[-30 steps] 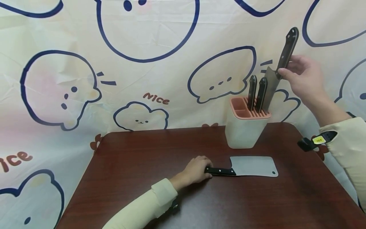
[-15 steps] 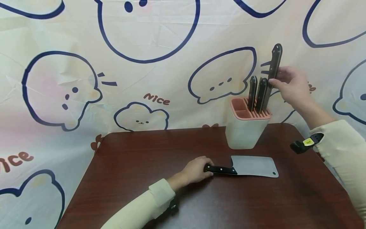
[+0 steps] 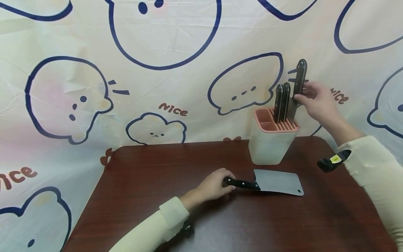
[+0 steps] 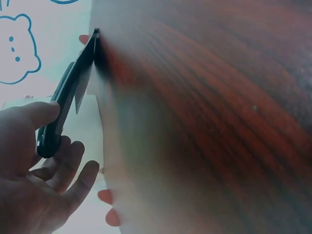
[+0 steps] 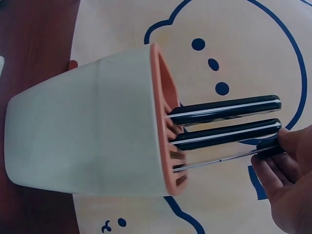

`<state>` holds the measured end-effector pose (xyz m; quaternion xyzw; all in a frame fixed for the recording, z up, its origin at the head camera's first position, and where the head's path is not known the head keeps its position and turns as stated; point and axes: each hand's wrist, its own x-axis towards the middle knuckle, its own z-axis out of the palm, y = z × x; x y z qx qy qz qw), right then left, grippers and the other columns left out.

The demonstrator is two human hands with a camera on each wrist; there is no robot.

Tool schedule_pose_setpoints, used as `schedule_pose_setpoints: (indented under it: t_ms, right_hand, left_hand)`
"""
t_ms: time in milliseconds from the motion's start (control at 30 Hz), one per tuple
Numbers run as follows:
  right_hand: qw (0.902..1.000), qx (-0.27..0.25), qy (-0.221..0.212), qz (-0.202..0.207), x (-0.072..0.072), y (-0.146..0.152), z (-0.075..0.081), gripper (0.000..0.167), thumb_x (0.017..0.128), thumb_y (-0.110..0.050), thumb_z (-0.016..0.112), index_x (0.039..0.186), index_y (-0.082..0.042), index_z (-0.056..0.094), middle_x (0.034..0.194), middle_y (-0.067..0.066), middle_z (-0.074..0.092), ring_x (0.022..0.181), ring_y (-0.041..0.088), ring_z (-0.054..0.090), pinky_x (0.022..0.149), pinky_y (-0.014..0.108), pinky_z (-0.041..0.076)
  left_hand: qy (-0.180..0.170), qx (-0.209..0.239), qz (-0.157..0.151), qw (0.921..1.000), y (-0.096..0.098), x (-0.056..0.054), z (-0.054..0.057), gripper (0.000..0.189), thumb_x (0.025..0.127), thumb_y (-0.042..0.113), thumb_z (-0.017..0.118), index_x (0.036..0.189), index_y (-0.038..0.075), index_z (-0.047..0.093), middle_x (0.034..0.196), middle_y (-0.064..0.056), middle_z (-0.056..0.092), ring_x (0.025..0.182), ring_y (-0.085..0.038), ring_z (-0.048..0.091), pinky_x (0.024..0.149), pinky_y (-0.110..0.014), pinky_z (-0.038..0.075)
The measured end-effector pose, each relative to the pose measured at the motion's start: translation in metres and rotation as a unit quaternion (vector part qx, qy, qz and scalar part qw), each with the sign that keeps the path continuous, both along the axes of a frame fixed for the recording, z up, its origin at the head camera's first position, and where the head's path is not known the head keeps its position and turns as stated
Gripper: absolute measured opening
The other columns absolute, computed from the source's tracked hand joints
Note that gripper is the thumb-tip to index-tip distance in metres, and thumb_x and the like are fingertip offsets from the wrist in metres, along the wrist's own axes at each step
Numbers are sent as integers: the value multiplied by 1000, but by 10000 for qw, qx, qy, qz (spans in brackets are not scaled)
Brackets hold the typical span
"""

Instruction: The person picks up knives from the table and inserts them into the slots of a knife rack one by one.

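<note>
My right hand (image 3: 321,102) pinches the black handle of a knife (image 3: 301,75) at the back right of the table. Part of its blade is down in a slot of the pale knife holder (image 3: 267,148) with a pink top; the right wrist view shows a stretch of bare blade (image 5: 219,160) between handle and slot. Two more knives (image 3: 278,101) stand in slots beside it, black handles up. Lower down, my left hand (image 3: 215,183) holds a cleaver (image 3: 278,182) by the end of its handle (image 4: 61,114), thumb against fingers. The broad blade points right, close over the tabletop.
The dark red wooden table (image 3: 151,164) backs onto a hanging cloth (image 3: 170,87) printed with cartoon animals. An open compartment (image 3: 263,114) takes up the left part of the holder's top. Each wrist carries a small black camera.
My right hand has moved down and left, sliding the knife's blade deeper into the slot. The middle knife stands more upright. My left hand has shifted slightly left, and the cleaver is turned a little.
</note>
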<state>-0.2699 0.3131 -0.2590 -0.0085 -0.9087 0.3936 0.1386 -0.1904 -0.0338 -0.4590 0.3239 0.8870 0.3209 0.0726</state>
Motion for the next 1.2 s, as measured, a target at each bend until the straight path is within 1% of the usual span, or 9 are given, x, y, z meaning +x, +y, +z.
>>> schedule_pose_setpoints:
  t_ms: [233,300,400,533,667,833,933,1067,1200]
  right_hand:
    - [9999,61,-109,89,1,-2,-10,58,107,-27,53,157,-6,35,145,29,51,135,47,47,108,66,37]
    - [9999,67,-103,100,0,-2,-13,56,107,-26,54,156,-5,37,143,29,52,133,47,49,107,65,38]
    - [9998,51,-83,148,1,-2,-18,56,106,-24,56,154,-2,39,141,30,54,131,46,51,106,64,40]
    - [9995,-32,-144,261,2,-2,-26,56,105,-21,57,153,1,39,140,32,53,132,47,49,108,65,38]
    - [9994,8,-242,231,3,-1,-32,58,105,-24,58,153,1,38,141,32,52,133,49,48,110,67,33]
    - [9992,189,-274,240,3,2,-39,59,104,-26,59,153,0,40,139,32,54,131,49,49,107,69,34]
    - [9986,245,-369,303,3,5,-43,60,104,-28,59,153,1,39,139,33,53,131,50,48,106,70,35]
    - [9979,175,-484,390,3,4,-46,58,104,-26,59,151,2,40,140,32,52,132,50,48,106,69,37]
    - [9980,213,-448,386,3,3,-47,56,104,-24,59,150,2,42,138,33,53,131,50,49,105,69,38]
  left_hand:
    - [-26,475,-123,9988,-4,-1,8,20,94,20,75,112,15,68,105,6,62,89,-11,57,76,-21,50]
    - [-69,667,-157,9976,-5,-2,9,20,94,18,74,113,14,68,105,4,63,87,-16,59,73,-21,50]
    - [-86,946,-165,9953,-7,-2,12,21,94,14,74,114,13,68,106,2,64,84,-17,60,70,-22,51]
    - [-40,1237,-135,9922,-10,-2,17,24,94,11,74,118,11,68,108,1,67,87,-13,59,76,-28,55]
    - [-56,1514,-124,9884,-13,-3,23,28,94,10,73,121,10,67,112,0,67,92,-15,61,81,-34,58]
    - [-80,1938,-75,9810,-16,-4,28,33,94,9,74,126,10,66,114,-1,66,93,-16,62,83,-43,59]
    - [-5,2201,-8,9755,-18,-5,32,37,93,7,74,128,9,64,115,-3,66,94,-14,62,86,-44,58]
    - [89,2514,71,9678,-19,-6,37,39,93,5,74,130,8,63,115,-6,66,94,-14,63,85,-40,58]
    - [35,2808,145,9597,-21,-8,42,39,93,4,74,130,8,63,112,-6,65,93,-15,64,84,-39,59]
